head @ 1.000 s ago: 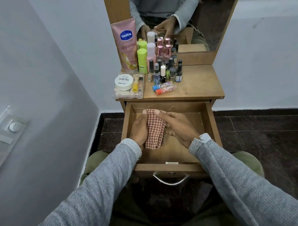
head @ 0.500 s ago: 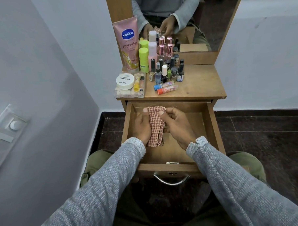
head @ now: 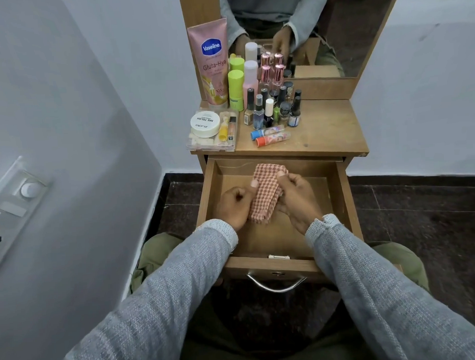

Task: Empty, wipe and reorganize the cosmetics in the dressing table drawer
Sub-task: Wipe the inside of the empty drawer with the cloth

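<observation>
Hands point(head: 236, 205) point(head: 297, 201) hide checked cloth's point(head: 264, 195) edges over the drawer point(head: 343, 202).

**Around my dressing corner**

A pale wall point(head: 78, 105) runs along my left, carrying a switch panel point(head: 11, 208) with a round dial. Dark speckled floor tiles point(head: 423, 212) spread beneath me, and my olive trousers point(head: 152, 251) show at the knees.
</observation>
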`<action>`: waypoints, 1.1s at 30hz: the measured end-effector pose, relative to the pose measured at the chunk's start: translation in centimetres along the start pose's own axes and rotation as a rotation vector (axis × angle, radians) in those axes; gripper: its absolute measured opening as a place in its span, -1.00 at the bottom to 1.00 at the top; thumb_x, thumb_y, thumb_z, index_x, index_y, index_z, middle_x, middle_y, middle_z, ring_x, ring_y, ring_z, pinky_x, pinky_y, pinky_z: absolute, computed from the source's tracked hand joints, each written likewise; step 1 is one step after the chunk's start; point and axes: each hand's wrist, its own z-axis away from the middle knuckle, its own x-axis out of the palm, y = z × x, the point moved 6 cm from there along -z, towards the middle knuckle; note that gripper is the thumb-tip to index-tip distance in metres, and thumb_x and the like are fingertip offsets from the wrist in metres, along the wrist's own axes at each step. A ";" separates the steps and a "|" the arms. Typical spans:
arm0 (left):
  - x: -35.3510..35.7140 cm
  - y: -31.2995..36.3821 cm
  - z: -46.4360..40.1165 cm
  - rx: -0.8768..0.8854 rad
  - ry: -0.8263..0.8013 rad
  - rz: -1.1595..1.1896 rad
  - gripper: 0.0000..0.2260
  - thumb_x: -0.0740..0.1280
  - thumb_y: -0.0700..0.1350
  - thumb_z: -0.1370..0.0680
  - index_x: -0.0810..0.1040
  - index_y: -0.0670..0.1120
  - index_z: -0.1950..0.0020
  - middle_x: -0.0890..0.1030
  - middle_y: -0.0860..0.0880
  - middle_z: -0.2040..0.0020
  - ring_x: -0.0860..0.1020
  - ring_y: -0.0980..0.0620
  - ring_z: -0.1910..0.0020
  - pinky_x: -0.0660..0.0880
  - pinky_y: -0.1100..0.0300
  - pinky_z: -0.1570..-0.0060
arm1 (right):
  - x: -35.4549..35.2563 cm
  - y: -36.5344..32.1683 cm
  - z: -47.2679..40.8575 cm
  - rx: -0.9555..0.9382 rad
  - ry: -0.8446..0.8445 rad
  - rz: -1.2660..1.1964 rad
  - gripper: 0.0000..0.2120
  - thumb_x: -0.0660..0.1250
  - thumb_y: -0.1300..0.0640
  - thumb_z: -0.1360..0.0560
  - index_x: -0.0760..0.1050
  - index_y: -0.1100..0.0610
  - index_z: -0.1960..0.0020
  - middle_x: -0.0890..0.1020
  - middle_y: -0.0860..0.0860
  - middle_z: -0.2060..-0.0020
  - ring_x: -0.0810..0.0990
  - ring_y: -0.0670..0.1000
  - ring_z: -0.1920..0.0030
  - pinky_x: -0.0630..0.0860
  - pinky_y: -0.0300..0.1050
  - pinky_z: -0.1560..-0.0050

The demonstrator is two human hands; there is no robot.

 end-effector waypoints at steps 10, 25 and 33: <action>1.1 -0.8 0.5 -0.153 -0.255 0.485 -0.96 0.40 -0.16 -0.52 0.58 -0.12 0.10 0.69 -0.01 0.20 0.65 0.07 0.21 0.61 0.16 0.14 | 0.3 1.1 0.0 0.122 -0.145 -0.169 -0.65 0.33 0.09 -0.54 0.47 0.24 -0.26 0.66 0.17 -0.08 0.66 0.13 -0.06 0.60 0.06 -0.10; -4.2 2.7 1.3 0.398 0.074 -0.142 -0.80 0.33 -0.13 -0.57 0.50 -0.05 -0.19 0.54 0.18 0.00 0.51 0.35 0.02 0.45 0.46 -0.01 | -1.2 -3.8 -0.1 -0.662 0.072 0.833 -0.79 0.38 0.11 -0.49 0.54 0.05 -0.12 0.66 -0.09 0.11 0.63 -0.12 0.19 0.55 -0.21 0.18; -8.1 1.1 -1.9 0.519 0.284 -0.409 -0.68 0.27 -0.19 -0.57 0.44 -0.14 -0.33 0.50 -0.06 -0.28 0.48 0.00 -0.23 0.46 0.06 -0.23 | 1.6 0.2 -3.8 -0.847 -0.127 1.526 -0.68 0.38 0.20 -0.41 0.53 0.17 -0.16 0.51 0.16 -0.03 0.49 0.20 -0.06 0.56 0.11 0.23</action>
